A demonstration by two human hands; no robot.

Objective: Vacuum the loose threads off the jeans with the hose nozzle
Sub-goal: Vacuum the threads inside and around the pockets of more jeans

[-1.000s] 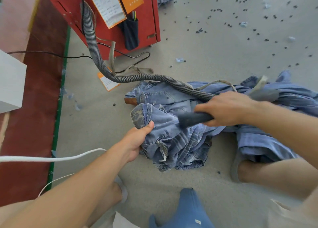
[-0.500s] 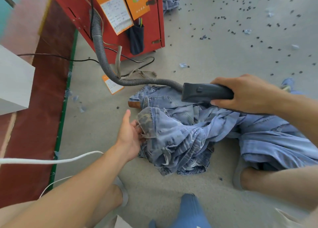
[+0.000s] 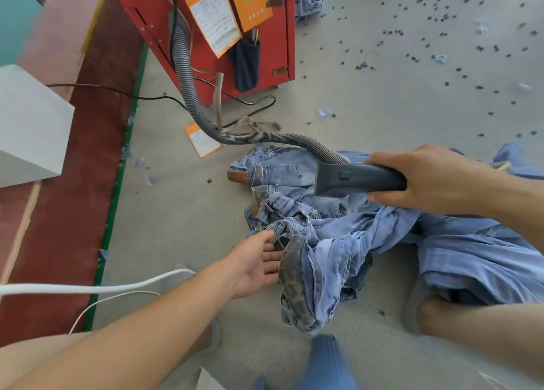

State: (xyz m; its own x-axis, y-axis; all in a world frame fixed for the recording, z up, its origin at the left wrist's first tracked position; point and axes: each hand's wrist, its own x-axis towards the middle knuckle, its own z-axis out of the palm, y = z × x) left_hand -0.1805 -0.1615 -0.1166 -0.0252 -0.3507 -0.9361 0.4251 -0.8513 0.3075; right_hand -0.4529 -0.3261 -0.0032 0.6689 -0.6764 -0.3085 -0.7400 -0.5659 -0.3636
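Nearest the camera, the left hand [image 3: 259, 264] reaches forward with its palm turned up and its fingers straight and slightly spread. The fingertips touch the crumpled waistband of the jeans [image 3: 338, 260], which lie in a heap on the concrete floor [image 3: 182, 213] just to the right of this hand. It grips nothing; whether the fingers slide under the fabric cannot be told.

The denim spreads from the bunched waistband away to the right, where the legs run off toward the edge of the view, so its long axis goes roughly left to right across the floor.

Just beyond the heap, the right hand [image 3: 435, 180] is clamped around the dark handle of the nozzle [image 3: 353, 179]. The nozzle lies almost level, its wide mouth pointing left, and it seems to hang just above the upper part of the jeans and not pressed into them. The mouth must therefore come down and toward the person to meet the folds by the left hand. The right hand carries the tool; the left is nearer the waistband and is likely there to steady or spread it.

From the nozzle the ribbed grey hose [image 3: 206, 115] curves back across the floor and up to the red machine [image 3: 276, 36]. Dark scraps [image 3: 412, 57] dot the floor farther out.
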